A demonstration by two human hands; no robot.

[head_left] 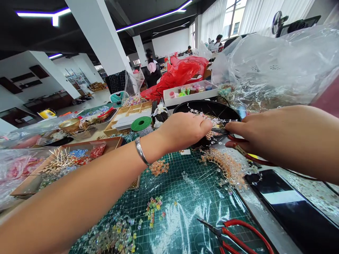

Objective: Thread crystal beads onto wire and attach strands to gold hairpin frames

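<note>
My left hand (186, 129), with a silver bangle at the wrist, is closed around strands of beaded wire (212, 135) with clear and peach beads. Their ends stick out above and below my fist. My right hand (254, 128) grips red-handled pliers (245, 152), the dark jaws reaching toward the strands beside my left thumb. Both hands are raised in front of a round black tray (182, 106). Beneath them a peach beaded spray (229, 169) lies on the green cutting mat (180, 190). A second pair of red-handled pliers (222, 231) rests at the mat's front.
A phone (293, 208) lies at the right. On the left stand a box of beads (116, 143) and a green spool (141, 123). Bead clusters (154, 210) are scattered on the mat. Behind are a white box of small jars (169, 100), a red bag (182, 70) and clear plastic bags (278, 63).
</note>
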